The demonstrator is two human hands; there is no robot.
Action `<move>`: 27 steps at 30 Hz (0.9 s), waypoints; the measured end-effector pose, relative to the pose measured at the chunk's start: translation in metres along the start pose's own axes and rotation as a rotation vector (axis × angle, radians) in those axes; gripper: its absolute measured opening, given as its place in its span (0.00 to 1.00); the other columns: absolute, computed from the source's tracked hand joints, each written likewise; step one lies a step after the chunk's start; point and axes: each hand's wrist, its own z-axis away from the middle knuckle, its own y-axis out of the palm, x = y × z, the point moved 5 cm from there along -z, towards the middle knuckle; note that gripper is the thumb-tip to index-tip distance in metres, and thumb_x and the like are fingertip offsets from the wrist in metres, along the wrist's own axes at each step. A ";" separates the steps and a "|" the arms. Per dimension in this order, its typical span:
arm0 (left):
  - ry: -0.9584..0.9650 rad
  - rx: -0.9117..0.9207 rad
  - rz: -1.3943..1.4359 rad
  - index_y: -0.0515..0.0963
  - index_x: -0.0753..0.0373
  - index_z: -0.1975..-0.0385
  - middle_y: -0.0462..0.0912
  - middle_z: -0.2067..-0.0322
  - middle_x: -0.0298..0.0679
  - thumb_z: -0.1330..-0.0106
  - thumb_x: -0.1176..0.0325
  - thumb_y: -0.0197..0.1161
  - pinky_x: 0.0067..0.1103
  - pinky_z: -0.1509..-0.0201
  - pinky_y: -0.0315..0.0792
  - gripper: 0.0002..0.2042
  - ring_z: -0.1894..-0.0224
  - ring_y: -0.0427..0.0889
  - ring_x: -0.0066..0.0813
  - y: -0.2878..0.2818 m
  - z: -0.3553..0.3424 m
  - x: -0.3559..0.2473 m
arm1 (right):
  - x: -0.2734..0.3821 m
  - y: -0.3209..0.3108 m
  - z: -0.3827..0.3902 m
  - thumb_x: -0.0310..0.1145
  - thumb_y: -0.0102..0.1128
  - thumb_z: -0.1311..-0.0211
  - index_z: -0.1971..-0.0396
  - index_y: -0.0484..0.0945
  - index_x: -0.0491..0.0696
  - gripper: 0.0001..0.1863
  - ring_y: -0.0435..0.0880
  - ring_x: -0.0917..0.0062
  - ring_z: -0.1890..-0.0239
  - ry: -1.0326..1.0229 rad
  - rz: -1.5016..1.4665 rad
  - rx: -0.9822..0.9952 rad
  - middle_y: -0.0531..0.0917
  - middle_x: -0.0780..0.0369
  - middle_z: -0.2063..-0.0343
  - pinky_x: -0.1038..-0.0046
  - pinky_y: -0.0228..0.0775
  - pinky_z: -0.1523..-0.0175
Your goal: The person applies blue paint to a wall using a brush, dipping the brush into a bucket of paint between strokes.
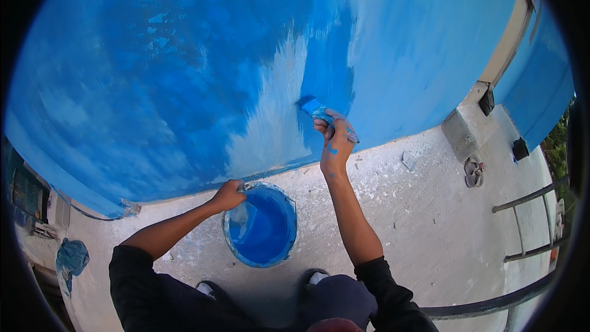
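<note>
My right hand (334,138) grips a paintbrush (315,108) by its handle, with blue paint smears on my wrist and on the brush. The bristles are at the wall (270,129), where a dark blue patch meets a pale, unevenly covered strip. At the rim of a bucket (289,200) my left hand (229,196) is closed, apparently round its rim or handle; the exact grip is partly hidden. Bright blue paint (267,227) lies inside the bucket, along with a paler flat shape at its left side. The bucket is in front of my feet.
Pale, paint-flecked floor (393,209) runs along the wall's base. To the right are a concrete step (467,129), a pair of sandals (474,173) and a dark metal railing (491,304). A blue-green cloth (72,258) lies at the far left.
</note>
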 end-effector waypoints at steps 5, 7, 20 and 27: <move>-0.021 -0.046 0.054 0.74 0.71 0.70 0.75 0.78 0.48 0.48 0.70 0.59 0.36 0.68 0.67 0.10 0.74 0.76 0.37 0.003 0.009 0.005 | 0.105 0.077 -0.040 0.30 0.48 0.34 0.57 0.74 0.29 0.17 0.82 0.71 0.71 -0.287 -0.188 0.131 0.76 0.57 0.81 0.72 0.77 0.62; 0.025 -0.050 -0.005 0.74 0.72 0.69 0.76 0.75 0.52 0.48 0.69 0.59 0.40 0.64 0.67 0.12 0.71 0.77 0.44 0.003 0.017 0.010 | 0.109 0.077 -0.044 0.29 0.47 0.34 0.56 0.74 0.29 0.17 0.82 0.70 0.70 -0.331 -0.198 0.112 0.76 0.57 0.80 0.72 0.77 0.61; 0.109 0.044 0.079 0.76 0.72 0.61 0.76 0.78 0.45 0.48 0.71 0.61 0.35 0.71 0.67 0.15 0.76 0.75 0.34 0.006 -0.009 0.023 | 0.037 0.014 -0.020 0.31 0.49 0.35 0.61 0.77 0.32 0.16 0.81 0.74 0.74 -0.109 0.254 0.029 0.79 0.56 0.77 0.75 0.78 0.65; 0.056 0.032 0.369 0.70 0.65 0.83 0.73 0.83 0.39 0.53 0.75 0.63 0.32 0.76 0.64 0.07 0.80 0.72 0.29 -0.045 0.014 -0.031 | 0.177 0.123 -0.065 0.32 0.47 0.33 0.45 0.65 0.28 0.24 0.80 0.73 0.64 -0.420 -0.047 0.281 0.71 0.63 0.79 0.75 0.76 0.49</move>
